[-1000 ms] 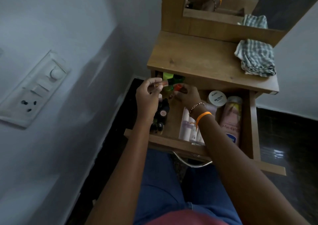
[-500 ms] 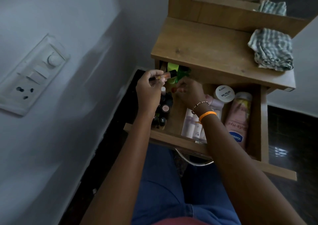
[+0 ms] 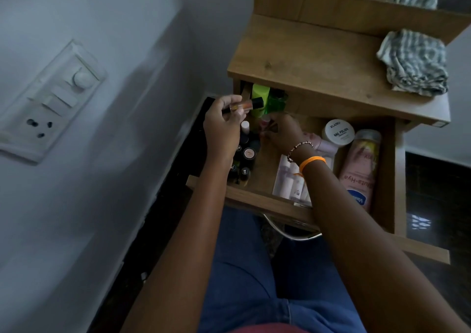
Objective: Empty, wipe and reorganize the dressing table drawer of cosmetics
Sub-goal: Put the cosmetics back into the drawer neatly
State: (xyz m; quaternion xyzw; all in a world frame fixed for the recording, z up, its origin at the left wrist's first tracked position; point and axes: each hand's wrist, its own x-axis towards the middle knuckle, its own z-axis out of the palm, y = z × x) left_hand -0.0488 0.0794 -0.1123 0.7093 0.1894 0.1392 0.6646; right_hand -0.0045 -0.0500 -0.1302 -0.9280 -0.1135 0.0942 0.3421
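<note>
Wooden worktop (image 3: 318, 62) bears a checked cloth (image 3: 414, 63) far right; switchboard (image 3: 48, 103) on left wall. Left hand (image 3: 224, 126) grips a small bottle (image 3: 67, 105); right hand (image 3: 283, 133) pinches something small in the drawer (image 3: 265, 200).

One cloth (image 3: 413, 63), two hands (image 3: 223, 126).

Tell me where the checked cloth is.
In the head view, the checked cloth lies crumpled on the right end of the tabletop, below the mirror, above the open drawer.
</note>
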